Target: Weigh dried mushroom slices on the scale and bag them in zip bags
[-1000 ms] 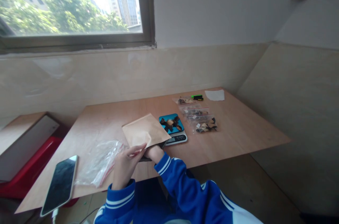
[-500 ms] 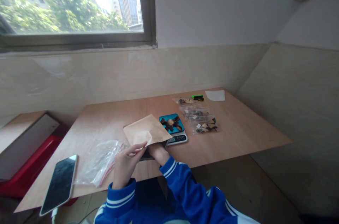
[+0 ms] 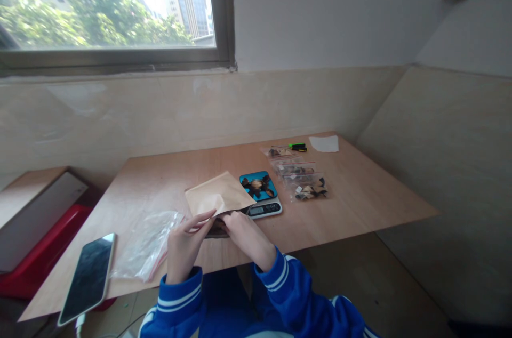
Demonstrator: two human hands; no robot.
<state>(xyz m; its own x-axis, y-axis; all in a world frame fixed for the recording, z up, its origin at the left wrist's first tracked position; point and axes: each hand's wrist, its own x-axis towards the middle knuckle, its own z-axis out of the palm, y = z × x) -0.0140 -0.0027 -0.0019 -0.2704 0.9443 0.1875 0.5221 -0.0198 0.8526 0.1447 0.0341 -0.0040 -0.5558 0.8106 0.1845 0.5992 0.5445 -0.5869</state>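
A tan paper bag [image 3: 220, 192] lies on the table with its mouth towards me. My left hand [image 3: 187, 244] pinches the upper edge of that mouth between thumb and fingers. At the opening, my right hand [image 3: 245, 232] has its fingers curled together, the tips partly hidden under the paper; what they hold, if anything, I cannot make out. Just beyond stands a kitchen scale [image 3: 267, 209] with a blue top, bearing dark dried pieces [image 3: 264, 185] and a pale one blurred by pixels.
Several clear zip bags [image 3: 311, 192] of dried pieces lie right of the scale. Behind them are a green-and-black-handled tool [image 3: 298, 147] and white paper [image 3: 325, 144]. On the left lie empty plastic bags [image 3: 146, 244] and a phone [image 3: 88, 278] with a cable at the front edge.
My right hand has drawn back out of the paper bag, so more of it shows at the mouth. The left hand keeps its pinch on the edge.
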